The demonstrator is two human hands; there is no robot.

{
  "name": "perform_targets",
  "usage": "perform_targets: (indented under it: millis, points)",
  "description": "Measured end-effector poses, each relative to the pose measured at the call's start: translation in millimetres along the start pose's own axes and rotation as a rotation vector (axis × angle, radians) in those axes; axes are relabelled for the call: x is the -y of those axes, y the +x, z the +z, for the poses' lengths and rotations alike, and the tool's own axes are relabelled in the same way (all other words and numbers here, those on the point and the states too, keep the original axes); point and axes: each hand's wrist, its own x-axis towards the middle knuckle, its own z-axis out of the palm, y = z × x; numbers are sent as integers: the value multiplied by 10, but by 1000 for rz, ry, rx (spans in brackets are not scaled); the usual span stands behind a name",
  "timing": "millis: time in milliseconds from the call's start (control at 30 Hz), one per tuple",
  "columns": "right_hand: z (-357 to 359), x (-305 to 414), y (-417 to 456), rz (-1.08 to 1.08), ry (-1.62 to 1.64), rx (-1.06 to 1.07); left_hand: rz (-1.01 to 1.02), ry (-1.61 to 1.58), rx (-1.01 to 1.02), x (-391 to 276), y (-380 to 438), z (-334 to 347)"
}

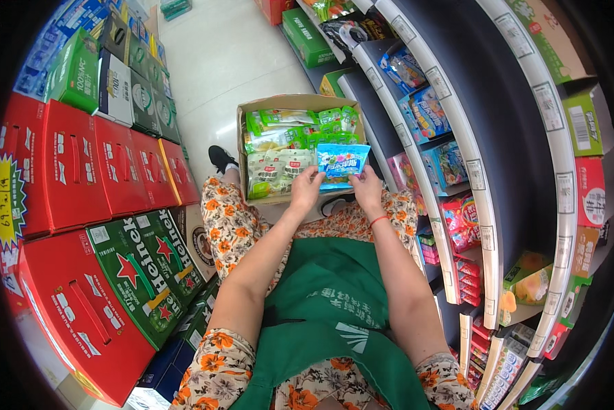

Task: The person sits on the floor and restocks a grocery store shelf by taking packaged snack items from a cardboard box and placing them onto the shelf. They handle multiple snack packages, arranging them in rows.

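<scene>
A blue candy packet [343, 163] is held by its two lower corners above the right part of a cardboard box. My left hand [306, 188] pinches its left corner between thumb and finger. At the other corner my right hand [367, 187] grips it the same way, a red string around the wrist. Below lies the open cardboard box [241, 154], filled with snack packets. Green-and-white packets [286, 117] fill its far side, and pale packets [279, 168] stand at the near left. The blue packet hides part of the box's contents.
Shelves [471, 169] with price tags rise on the right, holding blue packets [430, 110] and red packets [461, 223]. Stacked red cartons [76, 159] and green Heineken cartons [138, 277] line the left. Pale floor tiles [220, 56] run between. My shoe [222, 158] is left of the box.
</scene>
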Motion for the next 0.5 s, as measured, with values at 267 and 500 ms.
perform_targets:
  millis: [267,500]
  points:
    - [54,-150,-88,-270,-258,-125,26,262,41,104,79,42]
    - [129,-134,-76,-241,-392,279,164,318,-114,-42,47,269]
